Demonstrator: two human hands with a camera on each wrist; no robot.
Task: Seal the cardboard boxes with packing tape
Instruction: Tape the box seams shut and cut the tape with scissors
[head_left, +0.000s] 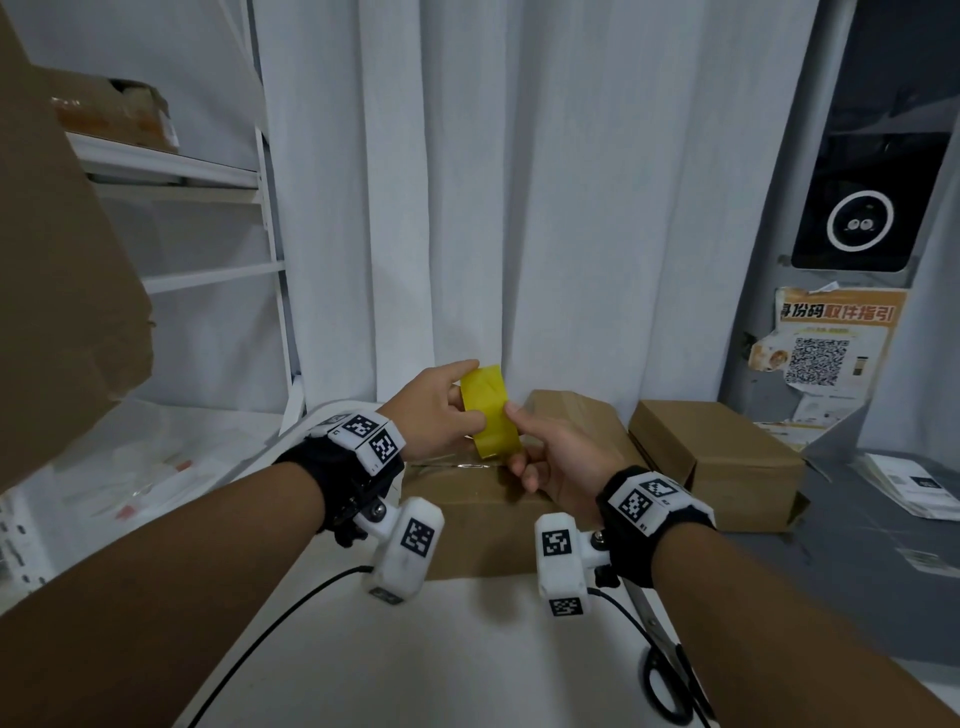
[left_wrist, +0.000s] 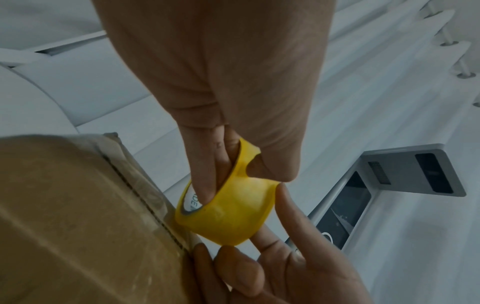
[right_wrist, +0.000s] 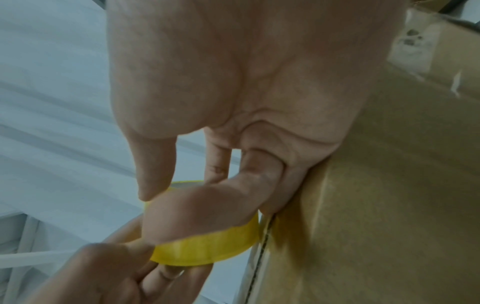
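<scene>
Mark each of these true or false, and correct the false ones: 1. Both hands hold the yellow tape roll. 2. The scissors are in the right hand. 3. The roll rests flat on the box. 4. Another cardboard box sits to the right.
1. True: the left hand and right hand grip the yellow tape roll.
2. False: the scissors lie on the table.
3. False: it is held above the box.
4. True: the second box.
</scene>
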